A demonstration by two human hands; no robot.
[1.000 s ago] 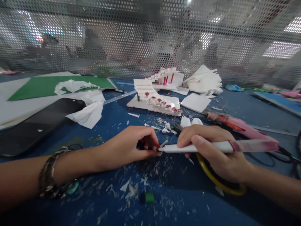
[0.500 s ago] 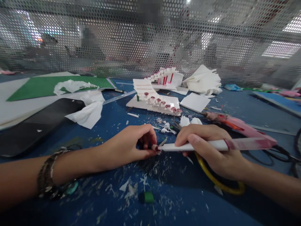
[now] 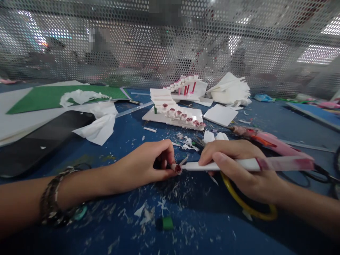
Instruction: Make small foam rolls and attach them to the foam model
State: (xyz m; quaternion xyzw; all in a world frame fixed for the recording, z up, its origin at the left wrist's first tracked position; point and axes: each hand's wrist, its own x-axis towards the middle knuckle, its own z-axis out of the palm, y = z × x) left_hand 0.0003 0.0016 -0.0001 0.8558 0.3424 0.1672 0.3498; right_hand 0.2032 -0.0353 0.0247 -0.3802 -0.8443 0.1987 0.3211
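Observation:
My left hand [image 3: 150,161] is closed in a pinch around a small white paper roll [image 3: 173,166] whose end is coloured dark red. In my right hand [image 3: 236,166] lies a white marker [image 3: 245,164], gripped between thumb and fingers like a pen, with a translucent pink cap on its back end. The marker's tip points left and reaches the red end of the roll; whether it touches cannot be made out. Under my right hand a yellow loop [image 3: 239,202] like a scissors handle rests on the blue table.
Beyond my hands stands a white stair model [image 3: 172,117] with red-ended rolls; another model [image 3: 190,88] is behind it. A pink glue gun [image 3: 271,140] lies right, a black phone [image 3: 47,138] and crumpled tissue [image 3: 99,127] left. Paper scraps and a green piece [image 3: 168,222] litter the table [image 3: 207,226].
The small roll has turned slightly, so more of its red end shows. The marker and my right hand have shifted a little to the right.

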